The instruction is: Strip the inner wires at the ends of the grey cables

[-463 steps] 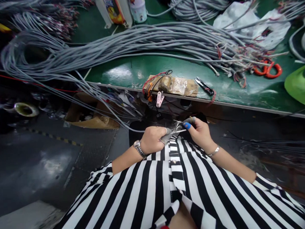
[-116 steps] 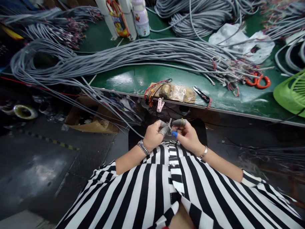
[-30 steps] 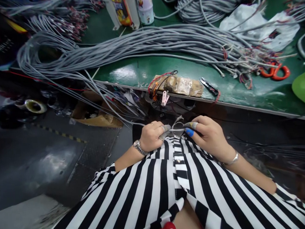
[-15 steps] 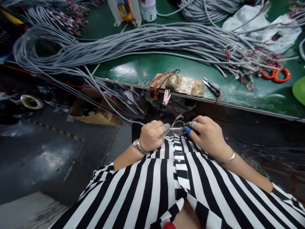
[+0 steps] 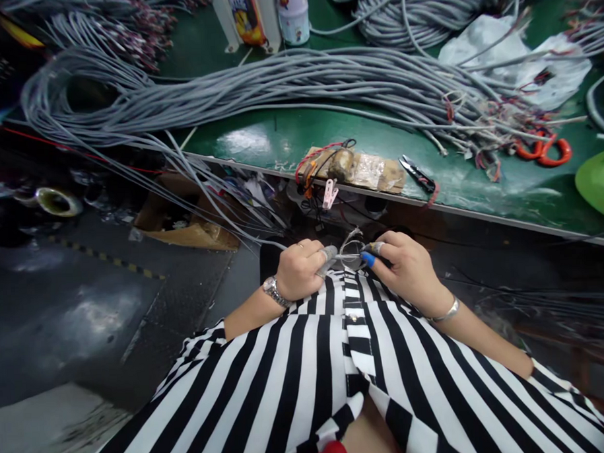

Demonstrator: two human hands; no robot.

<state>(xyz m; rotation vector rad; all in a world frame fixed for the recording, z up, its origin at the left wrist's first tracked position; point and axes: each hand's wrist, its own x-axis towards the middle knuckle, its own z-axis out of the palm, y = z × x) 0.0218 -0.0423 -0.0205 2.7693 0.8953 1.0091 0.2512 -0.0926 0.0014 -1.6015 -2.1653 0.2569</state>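
Note:
My left hand (image 5: 303, 267) is closed around a grey cable (image 5: 267, 243), which runs in from the bundle on the left. Grey coverings wrap its thumb and a fingertip. From that grip the cable's stripped end (image 5: 351, 256) sticks out to the right, with thin pale wires curling in a loop above my lap. My right hand (image 5: 402, 266) pinches these wires between thumb and fingers; a blue covering sits on one digit and a grey one on another. The exact contact at its fingertips is too small to make out.
On the green table (image 5: 239, 139) lies a long bundle of grey cables (image 5: 277, 82). Near the edge are a taped board (image 5: 374, 170), a pink clip (image 5: 329, 194) and snips (image 5: 418, 173). Orange-handled scissors (image 5: 554, 151) lie to the right. A cardboard box (image 5: 183, 234) stands below.
My right hand has shifted slightly left, closer to my left hand, along the wires. The left hand keeps its hold on the cable. The view has moved a little.

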